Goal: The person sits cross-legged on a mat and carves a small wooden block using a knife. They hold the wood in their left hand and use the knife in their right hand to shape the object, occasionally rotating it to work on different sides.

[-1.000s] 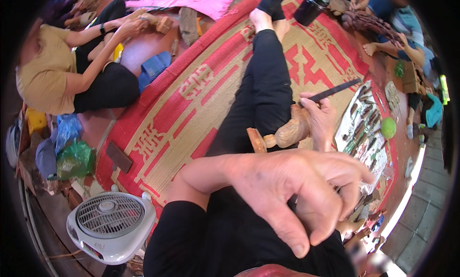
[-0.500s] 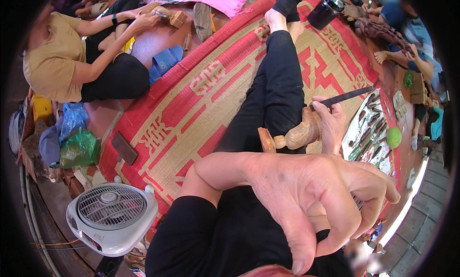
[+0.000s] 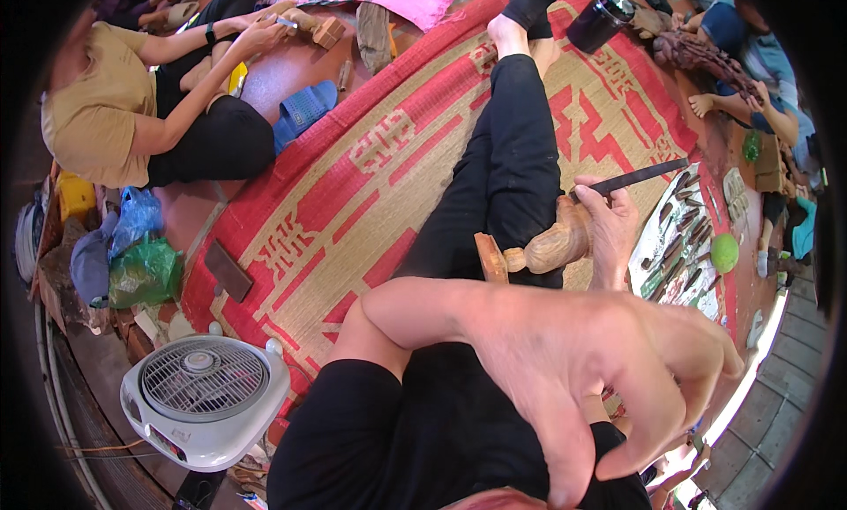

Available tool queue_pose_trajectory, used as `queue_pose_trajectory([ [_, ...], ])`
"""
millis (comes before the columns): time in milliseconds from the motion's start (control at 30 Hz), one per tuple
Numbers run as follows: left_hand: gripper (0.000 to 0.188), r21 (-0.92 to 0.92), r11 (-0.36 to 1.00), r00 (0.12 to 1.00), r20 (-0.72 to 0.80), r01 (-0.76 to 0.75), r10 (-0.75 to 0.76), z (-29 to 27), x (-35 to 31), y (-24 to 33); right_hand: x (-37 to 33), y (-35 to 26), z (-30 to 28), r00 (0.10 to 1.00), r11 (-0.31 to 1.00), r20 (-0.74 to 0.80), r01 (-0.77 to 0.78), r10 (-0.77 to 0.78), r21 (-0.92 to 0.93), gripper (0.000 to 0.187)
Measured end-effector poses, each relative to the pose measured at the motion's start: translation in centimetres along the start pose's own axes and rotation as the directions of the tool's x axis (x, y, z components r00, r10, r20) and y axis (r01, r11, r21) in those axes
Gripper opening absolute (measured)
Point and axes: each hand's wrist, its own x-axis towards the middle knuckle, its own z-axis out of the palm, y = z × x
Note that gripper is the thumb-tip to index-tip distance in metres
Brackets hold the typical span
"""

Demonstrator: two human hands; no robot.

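Pinching the dark bar (image 3: 637, 176): the right hand (image 3: 609, 228), its thumb and forefinger closed together near the bar's inner end.
Bar's long axis: it ran from the top of the wooden carving (image 3: 558, 245) out to the right and slightly away from the body. Whether the inner end touched the wood, I could not tell.
Wooden carving: it sat over the thighs of the crossed legs (image 3: 503, 157), immediately left of the right hand and below the bar. Its length ran from a squarish end at the left, through a narrow neck, to a rounded body that rose toward the bar.
Nearer hand: the right, which overlapped the carving's right edge in this view; whether its hidden fingers also pressed on the wood could not be seen.
Left hand: this hand (image 3: 609, 351) was raised close to the camera, back upward, fingers loosely bent and thumb apart from them, with nothing visible in its hold.
In the way: the left hand and forearm crossed in front of the lap and hid most of the right forearm.
Right side: tools (image 3: 675, 250) lay in rows on a white sheet, with a round green fruit (image 3: 724, 253) beside them.
Left side: a flat brown block (image 3: 228, 270) lay on the red-and-tan mat (image 3: 353, 219), near a grey fan (image 3: 205, 378).
Far end: a black flask (image 3: 600, 22) stood near the feet.
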Motion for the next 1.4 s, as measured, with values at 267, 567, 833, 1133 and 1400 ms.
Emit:
queue_pose_trajectory([
  [267,0.049,0.129,0.989,0.998,0.004,-0.067,0.067,-0.6,-0.1,0.0,0.1,0.1,0.2,1.000,1.000,-0.005,0.011,-0.011,0.021,0.014],
  [567,0.053,0.084,0.996,0.999,-0.019,-0.040,0.042,0.2,0.2,-0.1,0.1,0.3,0.1,1.000,1.000,-0.010,0.030,-0.030,0.001,0.014],
  [833,0.030,0.091,0.996,0.989,0.147,-0.017,0.003,-1.6,1.1,1.6,0.0,-0.2,0.2,1.000,1.000,-0.001,0.003,-0.003,0.007,0.014],
  [1133,0.037,0.097,0.906,0.910,-0.009,-0.413,0.415,0.1,1.5,-1.8,0.0,0.0,0.2,1.000,1.000,-0.013,0.000,0.000,0.010,0.014],
  [1400,0.039,0.138,0.981,0.965,0.245,-0.134,0.097,-2.1,2.0,0.7,0.1,0.3,0.0,1.000,1.000,-0.006,0.018,-0.018,0.012,0.013],
])
